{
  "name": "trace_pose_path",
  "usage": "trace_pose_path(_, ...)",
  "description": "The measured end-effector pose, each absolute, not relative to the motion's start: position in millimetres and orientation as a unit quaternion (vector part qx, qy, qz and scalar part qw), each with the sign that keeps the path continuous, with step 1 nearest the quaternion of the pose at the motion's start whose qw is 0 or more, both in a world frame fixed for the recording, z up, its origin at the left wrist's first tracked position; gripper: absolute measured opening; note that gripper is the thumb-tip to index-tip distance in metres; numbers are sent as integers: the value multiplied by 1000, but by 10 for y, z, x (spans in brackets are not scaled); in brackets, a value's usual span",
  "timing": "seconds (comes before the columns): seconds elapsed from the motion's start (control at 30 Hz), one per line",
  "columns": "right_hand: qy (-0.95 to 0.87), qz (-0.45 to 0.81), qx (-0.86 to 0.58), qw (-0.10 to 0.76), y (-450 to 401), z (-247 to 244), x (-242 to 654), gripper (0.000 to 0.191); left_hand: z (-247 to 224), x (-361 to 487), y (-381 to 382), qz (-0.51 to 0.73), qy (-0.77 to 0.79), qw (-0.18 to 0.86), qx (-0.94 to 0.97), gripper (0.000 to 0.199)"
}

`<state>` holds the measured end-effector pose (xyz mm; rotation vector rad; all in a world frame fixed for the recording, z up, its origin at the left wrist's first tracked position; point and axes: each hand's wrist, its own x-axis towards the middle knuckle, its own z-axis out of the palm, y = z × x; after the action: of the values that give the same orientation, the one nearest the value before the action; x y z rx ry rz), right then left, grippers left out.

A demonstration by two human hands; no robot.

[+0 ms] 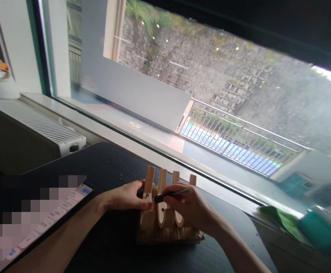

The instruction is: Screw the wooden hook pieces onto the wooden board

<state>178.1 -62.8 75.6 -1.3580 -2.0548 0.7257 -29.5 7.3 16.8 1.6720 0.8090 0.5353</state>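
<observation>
On the dark tabletop (pixel 111 244), a lit screen (pixel 64 206), largely pixelated, is seen at eight o'clock. At six o'clock, a slim dark tool (pixel 179 193) is grasped by the right hand (pixel 192 203), its black end directed toward nine o'clock; whether anything is touched by it cannot be told. Just behind, a wooden rack (pixel 169 219) with four upright slats is placed, its leftmost slat gripped by the left hand (pixel 128 197). Farther off, a white radiator (pixel 44 119) is visible at nine o'clock; beyond the window, a railing (pixel 224 152) at three.
</observation>
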Motion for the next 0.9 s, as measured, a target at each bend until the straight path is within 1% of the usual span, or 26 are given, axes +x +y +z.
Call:
trace_pose_path(0.1,-798,261,-485,246,-655,770,1731,20,151,-303,68,218,374,542,720,67)
trace_pose_path(0.23,-819,248,-483,184,-677,846,1714,14,155,-302,61,195,383,523,737,63)
trace_pose_path(0.3,-830,242,-477,158,-682,888,1721,17,168,-300,56,194,388,518,737,64)
trace_pose_path(0.43,-854,229,-443,151,-670,918,1722,26,188,-292,50,196,397,504,742,59)
trace_pose_path(0.5,-862,232,-424,153,-664,915,1706,28,192,-287,51,184,397,496,750,60)
trace_pose_path(0.6,-870,238,-408,142,-681,921,1664,29,197,-280,54,167,390,491,761,62)
trace_pose_path(0.8,-868,221,-423,138,-711,926,1621,28,205,-270,66,175,371,483,773,51)
trace_pose_path(0.9,-877,223,-406,128,-675,907,1623,28,214,-264,67,152,358,459,799,50)
